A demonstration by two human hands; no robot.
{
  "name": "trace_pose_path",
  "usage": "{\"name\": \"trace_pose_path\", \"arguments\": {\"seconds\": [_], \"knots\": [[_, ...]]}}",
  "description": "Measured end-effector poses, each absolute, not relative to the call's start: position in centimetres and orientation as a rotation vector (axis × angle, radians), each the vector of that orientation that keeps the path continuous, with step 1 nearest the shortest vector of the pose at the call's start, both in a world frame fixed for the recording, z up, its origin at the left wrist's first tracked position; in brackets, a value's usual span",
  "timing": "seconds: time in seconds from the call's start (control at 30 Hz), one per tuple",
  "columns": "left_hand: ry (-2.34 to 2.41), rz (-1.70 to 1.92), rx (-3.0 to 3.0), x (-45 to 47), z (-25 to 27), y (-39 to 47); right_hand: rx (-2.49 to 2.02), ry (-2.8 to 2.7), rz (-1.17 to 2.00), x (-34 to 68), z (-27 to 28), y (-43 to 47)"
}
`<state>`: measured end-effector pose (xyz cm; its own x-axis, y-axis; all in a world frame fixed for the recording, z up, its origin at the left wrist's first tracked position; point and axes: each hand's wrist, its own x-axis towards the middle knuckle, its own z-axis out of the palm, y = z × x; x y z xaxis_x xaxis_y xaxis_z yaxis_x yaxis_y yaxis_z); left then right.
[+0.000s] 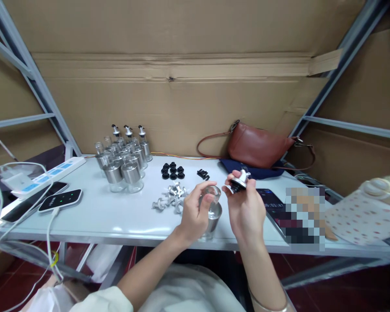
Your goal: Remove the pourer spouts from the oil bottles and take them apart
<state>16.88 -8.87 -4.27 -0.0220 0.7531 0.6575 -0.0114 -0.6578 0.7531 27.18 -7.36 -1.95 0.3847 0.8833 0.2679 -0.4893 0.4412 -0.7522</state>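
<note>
My left hand [196, 212] is closed round the neck of a glass bottle [214, 213] with a steel band, which stands upright near the table's front edge. Just right of the bottle's mouth, my right hand [246, 208] grips a pour spout [239, 180] with a silver top and a black ribbed stopper. Spout and bottle are apart. Loose silver spout tops [173, 195] lie left of my left hand, partly hidden by it. Behind them sit several black stoppers [172, 171] in rows and a small heap of black caps [202, 174].
At the back left stand several steel-banded bottles [131, 173], some with spouts fitted. A brown bag [259, 145] rests on dark blue cloth at the back right. Phones and a power strip [52, 173] lie left; a tablet [272, 212] and a spotted pouch [360, 212] lie right.
</note>
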Motion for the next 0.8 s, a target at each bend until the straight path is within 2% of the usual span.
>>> {"name": "trace_pose_path", "arguments": {"seconds": [0.1, 0.2, 0.3, 0.47, 0.53, 0.67, 0.8], "knots": [[0.674, 1.851, 1.611, 15.0, -2.2, -9.4, -0.701, -0.702, 0.939, 27.7, -3.7, -7.1], [0.591, 2.124, 1.703, 11.0, 1.3, -9.5, -0.85, -0.808, 0.869, 27.6, -6.1, -6.9], [0.532, 2.524, 1.796, 5.2, 4.8, -8.7, -0.996, -0.984, 0.766, 26.9, -8.0, -6.9], [0.688, 2.864, 1.882, -6.0, 6.9, -5.9, -1.022, -1.149, 0.663, 25.8, -9.0, -7.2], [0.973, 2.884, 1.808, -9.8, 6.1, -4.5, -0.993, -1.19, 0.654, 25.6, -9.1, -7.1], [1.678, 2.627, 1.551, -14.3, 2.5, -2.3, -0.985, -1.252, 0.622, 25.7, -9.2, -6.9], [1.984, 2.331, 1.563, -15.5, -1.0, -1.1, -0.986, -1.294, 0.636, 25.6, -9.4, -6.9]]}}
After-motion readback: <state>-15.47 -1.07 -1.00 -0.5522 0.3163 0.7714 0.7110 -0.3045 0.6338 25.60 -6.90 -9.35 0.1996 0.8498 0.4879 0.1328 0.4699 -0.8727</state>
